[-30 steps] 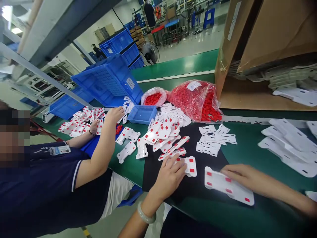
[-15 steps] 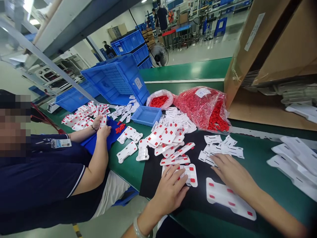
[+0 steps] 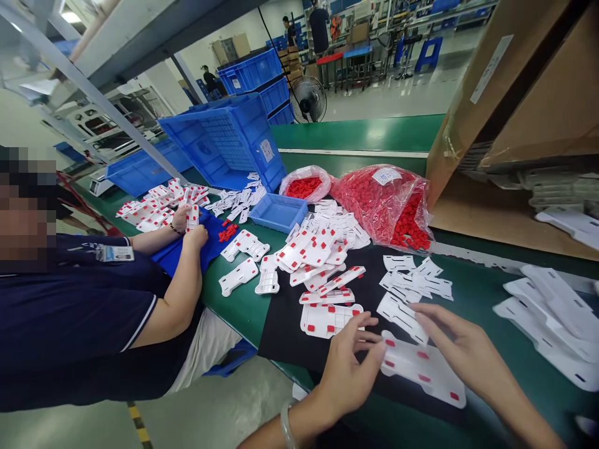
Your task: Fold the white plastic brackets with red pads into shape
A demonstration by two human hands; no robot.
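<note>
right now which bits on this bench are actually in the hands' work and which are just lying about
In hand:
- white plate with red pads, touched by left hand and right hand
- black mat under it

Lying about:
- finished plates pile
- bare white plates
- bag of red pads
- small blue tray
- cardboard box
- co-worker's hands at their own pile
</note>
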